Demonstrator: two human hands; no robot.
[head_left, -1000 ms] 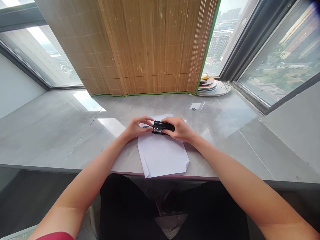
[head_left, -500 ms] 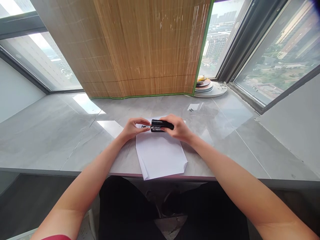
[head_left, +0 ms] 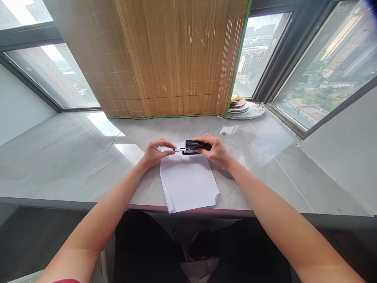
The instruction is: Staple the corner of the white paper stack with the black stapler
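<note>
A black stapler (head_left: 196, 145) is held sideways over the far part of a white paper sheet (head_left: 190, 179), its front end facing left. My right hand (head_left: 216, 149) is closed around the stapler's rear half. A thin metal staple tray (head_left: 180, 149) sticks out of the stapler's front. My left hand (head_left: 157, 152) pinches the outer tip of that tray between thumb and fingers. The paper lies on the grey counter, with its near corners bent and its near edge at the counter's front edge.
Small dark staple strips (head_left: 224, 133) lie by a small clear plastic piece (head_left: 228, 129) on the grey counter (head_left: 118, 177). Stacked plates (head_left: 241, 110) stand at the back right, beside a hanging bamboo blind (head_left: 171, 59). Windows flank the blind.
My right hand and the stapler have shifted right, away from my left hand. More of the metal tray now shows between them. The view has tilted slightly.
</note>
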